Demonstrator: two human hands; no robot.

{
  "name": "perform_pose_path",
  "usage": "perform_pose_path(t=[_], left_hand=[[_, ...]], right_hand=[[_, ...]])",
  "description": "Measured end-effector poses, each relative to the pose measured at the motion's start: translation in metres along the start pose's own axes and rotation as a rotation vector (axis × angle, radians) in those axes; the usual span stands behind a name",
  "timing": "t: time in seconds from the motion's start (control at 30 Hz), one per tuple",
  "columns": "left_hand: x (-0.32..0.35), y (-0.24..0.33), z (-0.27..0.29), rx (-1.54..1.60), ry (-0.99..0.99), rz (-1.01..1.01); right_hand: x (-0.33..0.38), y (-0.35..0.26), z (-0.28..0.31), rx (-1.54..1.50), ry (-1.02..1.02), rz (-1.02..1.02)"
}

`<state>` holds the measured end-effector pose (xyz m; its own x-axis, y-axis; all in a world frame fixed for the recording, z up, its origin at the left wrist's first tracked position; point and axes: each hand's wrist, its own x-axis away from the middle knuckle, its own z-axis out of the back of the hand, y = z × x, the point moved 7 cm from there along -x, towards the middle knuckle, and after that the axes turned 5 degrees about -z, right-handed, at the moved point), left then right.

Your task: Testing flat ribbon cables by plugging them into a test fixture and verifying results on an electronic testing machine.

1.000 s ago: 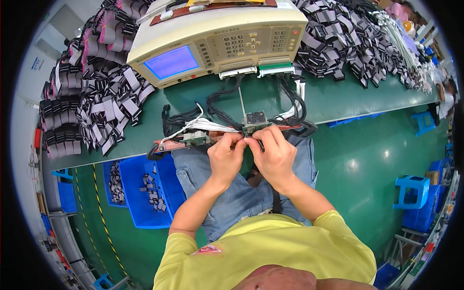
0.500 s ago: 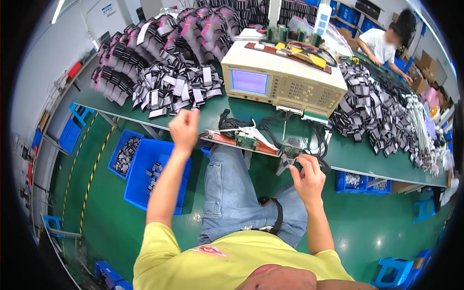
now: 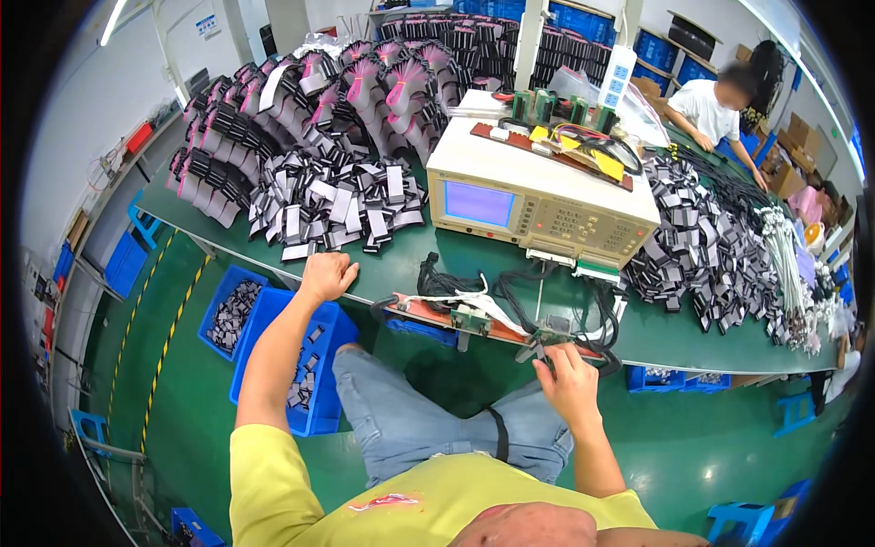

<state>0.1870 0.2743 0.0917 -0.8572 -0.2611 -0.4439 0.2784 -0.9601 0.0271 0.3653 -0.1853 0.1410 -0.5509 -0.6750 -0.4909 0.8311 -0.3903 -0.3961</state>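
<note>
My left hand (image 3: 328, 276) is curled closed at the table's front edge, beside a heap of short grey ribbon cables with black ends (image 3: 351, 205). Whatever it may hold is hidden. With thumb and fingers together, my right hand (image 3: 571, 387) pinches a small ribbon cable (image 3: 530, 350) at the front of a test fixture (image 3: 553, 325). The fixture sits on a reddish strip along the table edge, with black and white wires (image 3: 483, 301) and a small green circuit board (image 3: 469, 318). Behind it stands a beige bench tester (image 3: 547, 219) with a lit screen.
Bundled ribbon cables (image 3: 365, 82) are stacked at the back left. Another ribbon cable heap (image 3: 702, 246) covers the right side, beside white cables (image 3: 779, 232). A blue bin (image 3: 319, 410) with loose cables stands below left. A co-worker (image 3: 715, 114) sits at the far right.
My left hand has come down and left to the table edge. My right hand has moved slightly down with its fingers closer together. The whole view has shifted, and my legs are farther apart.
</note>
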Motion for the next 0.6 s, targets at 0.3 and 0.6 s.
perform_pose_path(t=[0.3, 0.6], left_hand=[[0.002, -0.004, 0.004, 0.111, 0.060, 0.118], [-0.001, 0.000, 0.005, 0.066, 0.044, 0.111]], right_hand=[[-0.003, 0.006, -0.006, -0.096, -0.135, -0.066], [-0.016, 0.013, 0.004, -0.222, -0.211, 0.012]])
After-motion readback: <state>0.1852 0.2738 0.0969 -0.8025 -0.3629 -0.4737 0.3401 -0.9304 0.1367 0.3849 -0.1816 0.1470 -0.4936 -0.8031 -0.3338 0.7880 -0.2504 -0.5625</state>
